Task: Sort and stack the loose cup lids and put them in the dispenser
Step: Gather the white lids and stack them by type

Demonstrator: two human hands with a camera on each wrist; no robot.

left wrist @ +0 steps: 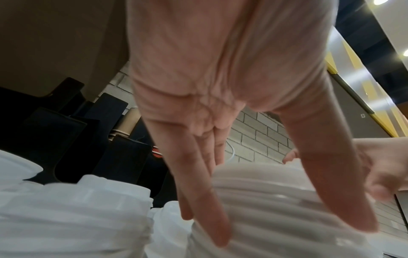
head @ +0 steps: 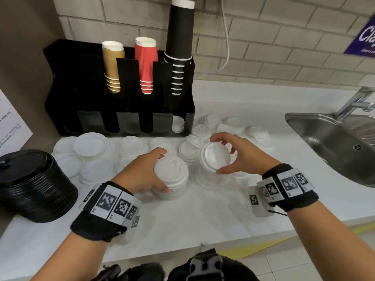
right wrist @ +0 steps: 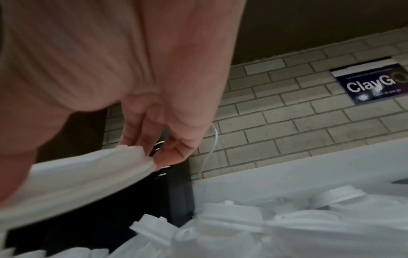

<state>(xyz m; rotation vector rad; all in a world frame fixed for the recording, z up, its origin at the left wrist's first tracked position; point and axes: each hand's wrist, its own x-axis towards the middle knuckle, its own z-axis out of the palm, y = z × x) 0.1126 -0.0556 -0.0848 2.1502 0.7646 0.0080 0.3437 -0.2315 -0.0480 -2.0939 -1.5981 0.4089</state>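
White lid (head: pixel 215 157) sits tilted at frame centre, pinched by the right hand (head: pixel 239 154); left hand (head: pixel 145 173) grips the lid stack (head: pixel 172 179) on the tabletop (head: pixel 203 216) — level the lid, seat it squarely, press down gently

Wore a black fabric band (head: pixel 97 226) on the left wrist and another black band (head: pixel 294 196) on the right, each wrapped by a ring of white square tags (head: pixel 116 203) printed with black-and-white block codes. Had bare forearms, no sleeves in view. Showed a thin black cord (head: pixel 277 212) at the right band's edge, and a black strap buckle (head: pixel 205 266) low on the body.
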